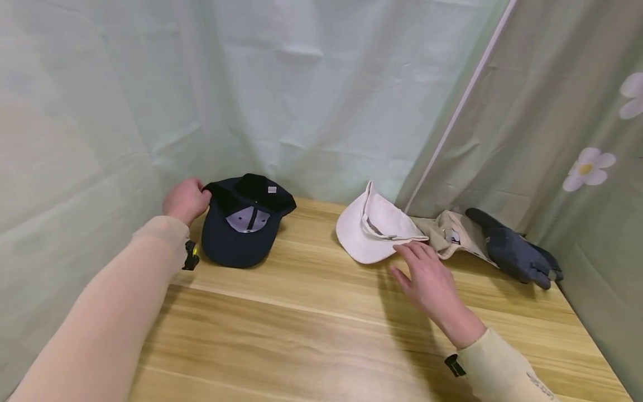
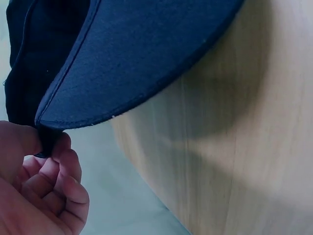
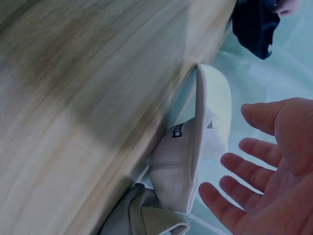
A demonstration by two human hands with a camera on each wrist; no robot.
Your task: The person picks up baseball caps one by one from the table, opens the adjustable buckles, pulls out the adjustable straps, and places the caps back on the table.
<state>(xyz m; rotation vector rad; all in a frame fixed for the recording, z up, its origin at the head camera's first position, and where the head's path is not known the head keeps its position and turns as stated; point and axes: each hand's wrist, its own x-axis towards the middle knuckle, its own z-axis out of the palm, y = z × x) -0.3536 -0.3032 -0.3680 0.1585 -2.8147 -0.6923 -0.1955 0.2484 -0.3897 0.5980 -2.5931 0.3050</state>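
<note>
My left hand (image 1: 187,200) pinches the edge of a navy baseball cap (image 1: 240,243) between thumb and fingers, at the corner where brim meets crown. The cap's hollow inside and grey lining face up, and the left wrist view shows its brim (image 2: 146,58) above the table. My right hand (image 1: 433,279) hangs with fingers spread beside a white baseball cap (image 1: 354,226), holding nothing. That cap's inside also faces my way; dark lettering shows on its crown in the right wrist view. Whether my right fingertips touch its edge, I cannot tell.
Right of the white cap, a beige cap (image 1: 469,231) and a dark grey-blue cap (image 1: 517,257) lie against the curtain. Pale green curtains (image 1: 321,100) hang behind and at both sides of the wooden table (image 1: 301,335). The table's right edge shows.
</note>
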